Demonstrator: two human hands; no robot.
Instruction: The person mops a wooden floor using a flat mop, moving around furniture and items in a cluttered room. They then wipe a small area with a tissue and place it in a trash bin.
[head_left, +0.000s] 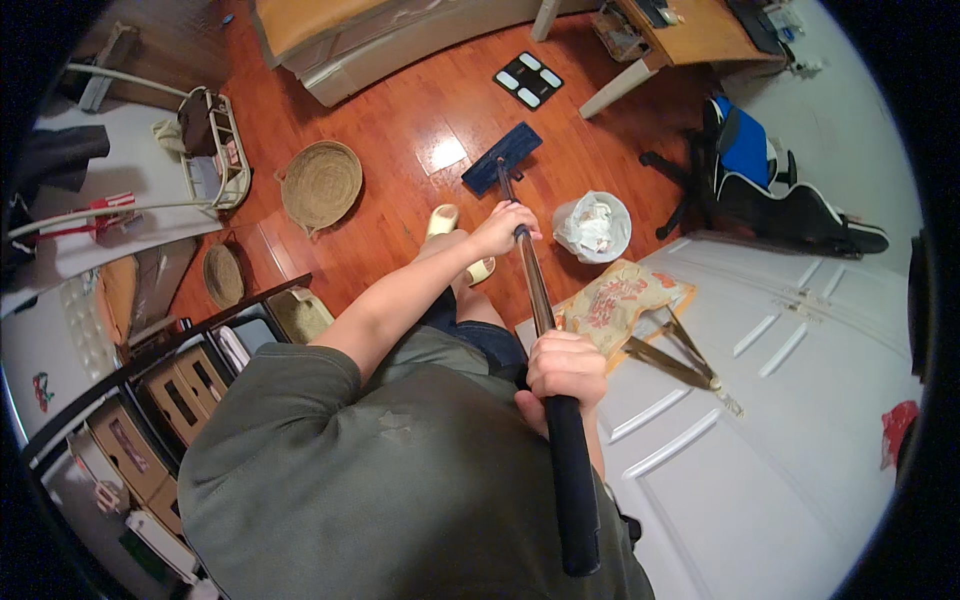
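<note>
Both of my hands are closed around the pole of a flat mop. My left hand (508, 229) grips it lower down, near a dark collar on the metal tube. Nearer my body, my right hand (566, 367) holds the pole at the top of its black foam grip (574, 480). The mop's dark blue flat head (502, 159) lies on the reddish wooden floor (405, 120), beyond my feet in pale yellow slippers (443, 219).
A lined waste bin (592, 227) stands right of the mop pole. A bathroom scale (529, 80) lies past the mop head. Woven baskets (322, 184) are at left. A wheeled chair (742, 150), a wooden desk (697, 34) and a cloth-covered stool (626, 300) stand at right.
</note>
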